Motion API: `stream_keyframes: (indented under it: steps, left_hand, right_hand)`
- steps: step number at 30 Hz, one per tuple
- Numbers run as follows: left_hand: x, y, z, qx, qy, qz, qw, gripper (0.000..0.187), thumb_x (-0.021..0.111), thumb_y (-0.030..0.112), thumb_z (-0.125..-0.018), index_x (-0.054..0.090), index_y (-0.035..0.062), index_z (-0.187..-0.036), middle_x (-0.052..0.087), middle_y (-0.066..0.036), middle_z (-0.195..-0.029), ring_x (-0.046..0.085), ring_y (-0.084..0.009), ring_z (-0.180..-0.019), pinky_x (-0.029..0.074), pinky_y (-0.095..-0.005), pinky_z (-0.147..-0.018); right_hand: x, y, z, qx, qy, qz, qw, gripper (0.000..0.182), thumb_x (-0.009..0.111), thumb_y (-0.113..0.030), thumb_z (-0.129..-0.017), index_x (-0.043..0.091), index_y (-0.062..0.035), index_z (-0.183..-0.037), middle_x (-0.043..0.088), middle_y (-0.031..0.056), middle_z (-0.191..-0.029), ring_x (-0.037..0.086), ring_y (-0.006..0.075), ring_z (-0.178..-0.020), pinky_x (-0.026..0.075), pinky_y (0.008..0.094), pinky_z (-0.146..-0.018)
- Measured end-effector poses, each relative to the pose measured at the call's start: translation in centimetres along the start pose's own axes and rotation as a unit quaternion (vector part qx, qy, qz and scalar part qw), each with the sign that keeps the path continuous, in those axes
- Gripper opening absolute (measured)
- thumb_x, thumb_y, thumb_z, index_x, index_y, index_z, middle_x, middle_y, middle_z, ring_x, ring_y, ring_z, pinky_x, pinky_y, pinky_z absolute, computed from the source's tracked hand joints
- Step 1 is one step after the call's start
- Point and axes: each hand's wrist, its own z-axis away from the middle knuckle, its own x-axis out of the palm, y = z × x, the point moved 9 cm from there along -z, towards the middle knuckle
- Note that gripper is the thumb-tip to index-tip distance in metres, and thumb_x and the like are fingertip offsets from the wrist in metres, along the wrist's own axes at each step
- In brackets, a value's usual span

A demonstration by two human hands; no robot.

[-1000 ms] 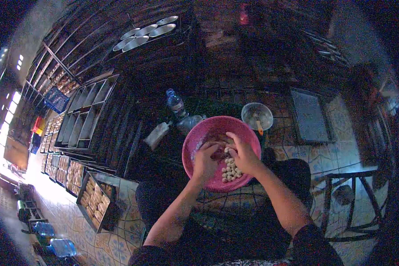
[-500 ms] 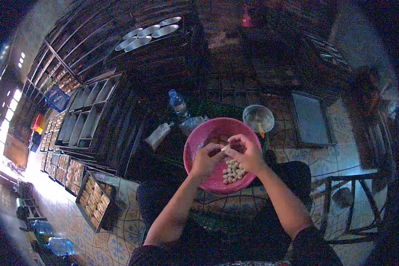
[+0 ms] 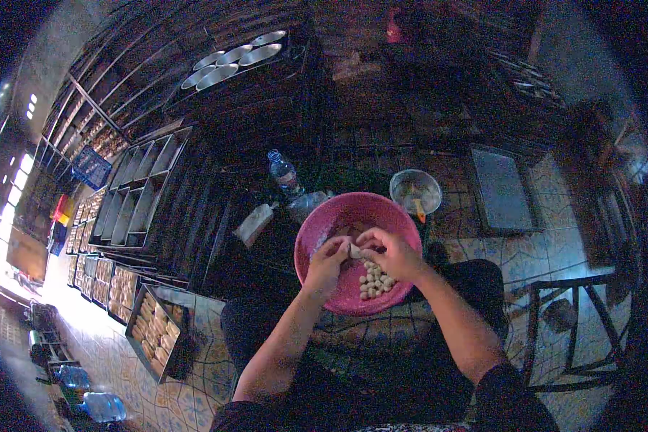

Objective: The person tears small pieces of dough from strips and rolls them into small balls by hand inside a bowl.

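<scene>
A pink plastic basin (image 3: 311, 216) rests in front of my lap. Above its middle, my left hand (image 3: 328, 265) and my right hand (image 3: 396, 258) meet with bent fingers. Both pinch a small pale piece of dough (image 3: 355, 251) between their fingertips. Below my right hand, several small round dough balls (image 3: 374, 282) lie heaped on the lower right of the basin floor. My right hand hides part of the heap.
Behind the basin are a metal pot (image 3: 415, 189) with an orange-handled tool, a plastic bottle (image 3: 284, 173) and a white bag (image 3: 255, 222). Left stands a tray of bread rolls (image 3: 153, 331) near stacked loaf tins (image 3: 138, 191). A dark metal frame (image 3: 572, 331) is at right.
My hands have shifted slightly left and down, fingertips closer together. The dough piece between them looks larger or turned more toward me. The whole view has tilted a little.
</scene>
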Motion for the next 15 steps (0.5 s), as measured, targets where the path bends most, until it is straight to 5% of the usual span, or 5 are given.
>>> stream_keyframes:
  steps: [2,5,8,13,15]
  left_hand:
    - [-1.7,0.8,-0.1,0.049,0.082,-0.158,0.983,0.025,0.065,0.020,-0.100,0.061,0.0053,-0.120,0.066,-0.004,-0.097,0.062,-0.0123,-0.087,0.052,-0.0272,-0.078]
    - [-0.5,2.5,0.5,0.067,0.082,-0.234,0.967,0.022,0.067,0.019,-0.099,0.060,0.0052,-0.115,0.065,-0.001,-0.092,0.059,-0.0102,-0.080,0.050,-0.0258,-0.072]
    - [0.6,2.9,0.3,0.144,0.015,-0.298,0.944,0.020,0.065,0.020,-0.100,0.059,0.0041,-0.111,0.065,-0.002,-0.092,0.059,-0.0105,-0.084,0.051,-0.0269,-0.075]
    - [0.4,2.0,-0.3,0.125,-0.006,-0.285,0.950,0.019,0.066,0.018,-0.099,0.058,0.0035,-0.109,0.065,-0.003,-0.097,0.060,-0.0128,-0.092,0.051,-0.0300,-0.083]
    - [0.7,1.8,-0.3,0.111,-0.015,-0.269,0.957,0.019,0.068,0.016,-0.098,0.058,0.0037,-0.109,0.065,-0.004,-0.099,0.060,-0.0137,-0.094,0.050,-0.0310,-0.086]
  right_hand:
    - [0.3,0.5,0.2,0.038,0.003,-0.018,0.999,0.024,0.067,-0.015,-0.097,0.061,-0.0031,-0.118,0.068,0.0027,-0.105,0.065,0.0104,-0.100,0.055,0.0300,-0.084]
    - [0.1,-0.2,0.5,0.095,0.012,-0.029,0.995,0.024,0.071,-0.018,-0.095,0.065,-0.0018,-0.113,0.069,0.0037,-0.107,0.065,0.0112,-0.101,0.053,0.0303,-0.088]
    - [-0.3,0.4,0.5,0.101,0.026,-0.002,0.995,0.027,0.074,-0.021,-0.093,0.068,-0.0016,-0.110,0.071,0.0045,-0.109,0.065,0.0130,-0.102,0.052,0.0309,-0.091]
    - [0.0,2.7,0.1,0.068,0.024,0.007,0.997,0.027,0.075,-0.022,-0.093,0.071,-0.0023,-0.112,0.073,0.0039,-0.109,0.066,0.0153,-0.100,0.052,0.0319,-0.092]
    - [-0.1,4.3,0.6,0.156,0.033,-0.093,0.983,0.028,0.073,-0.023,-0.094,0.071,-0.0031,-0.113,0.071,0.0033,-0.113,0.066,0.0157,-0.103,0.052,0.0312,-0.093]
